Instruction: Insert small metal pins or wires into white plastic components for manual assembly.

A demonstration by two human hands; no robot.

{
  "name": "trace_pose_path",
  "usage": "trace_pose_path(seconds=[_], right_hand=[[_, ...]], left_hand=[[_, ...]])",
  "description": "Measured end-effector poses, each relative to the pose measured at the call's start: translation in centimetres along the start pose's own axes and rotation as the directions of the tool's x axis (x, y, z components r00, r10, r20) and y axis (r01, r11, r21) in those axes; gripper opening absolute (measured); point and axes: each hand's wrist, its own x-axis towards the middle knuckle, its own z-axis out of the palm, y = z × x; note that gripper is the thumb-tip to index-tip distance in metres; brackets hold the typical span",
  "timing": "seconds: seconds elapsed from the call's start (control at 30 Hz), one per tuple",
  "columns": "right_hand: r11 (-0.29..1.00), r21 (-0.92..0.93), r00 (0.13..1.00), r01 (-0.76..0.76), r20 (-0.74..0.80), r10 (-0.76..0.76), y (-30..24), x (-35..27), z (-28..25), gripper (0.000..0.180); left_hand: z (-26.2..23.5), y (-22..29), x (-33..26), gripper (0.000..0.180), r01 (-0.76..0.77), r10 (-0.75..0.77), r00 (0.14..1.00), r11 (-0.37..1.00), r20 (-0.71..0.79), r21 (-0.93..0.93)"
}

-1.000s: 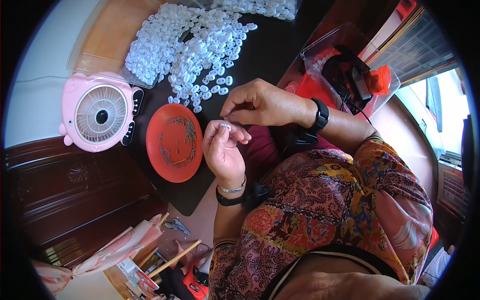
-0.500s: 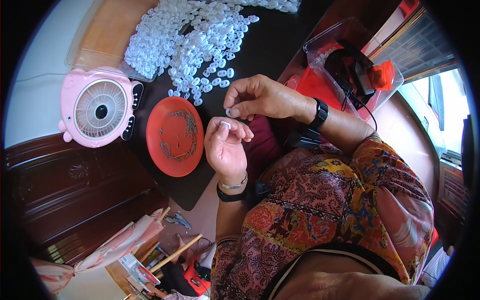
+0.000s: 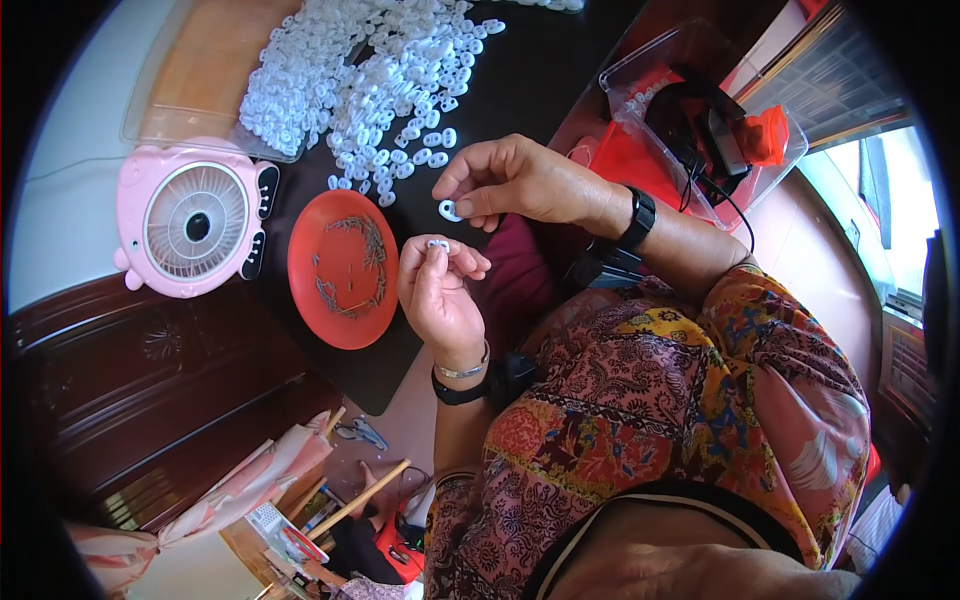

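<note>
White plastic pieces are pinched at centre frame: one small piece (image 3: 437, 244) in the left hand (image 3: 437, 292), a ring-shaped piece (image 3: 450, 210) in the right hand (image 3: 510, 182), held close as if for joining. The pile (image 3: 370, 70) lies at upper left, above a red dish (image 3: 343, 268).

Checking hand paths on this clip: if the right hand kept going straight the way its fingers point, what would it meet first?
The right hand points left, pinching a small white piece. Going on, it would likely meet the loose white pieces on the dark mat first, then the red dish's upper rim; depth is unclear.
</note>
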Motion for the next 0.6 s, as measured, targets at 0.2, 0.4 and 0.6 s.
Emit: trace_pose_path(seconds=[0.2, 0.4, 0.6], right_hand=[[0.998, 0.056, 0.999, 0.001, 0.032, -0.003, 0.1, 0.1, 0.3, 0.022], [0.998, 0.020, 0.998, 0.060, 0.000, -0.060, -0.4, 0.2, 1.1, 0.017], [0.991, -0.057, 0.993, 0.121, 0.003, -0.121, 0.3, 0.1, 1.9, 0.013]], left_hand=[[-0.4, -0.3, -0.3, 0.018, -0.024, 0.023, 1.000, 0.999, 0.016, 0.028], [0.0, -0.4, -0.5, 0.018, -0.013, 0.013, 1.000, 1.000, 0.000, 0.025], [-0.2, -0.7, -0.5, 0.018, -0.032, 0.032, 0.999, 0.999, -0.010, 0.030]])
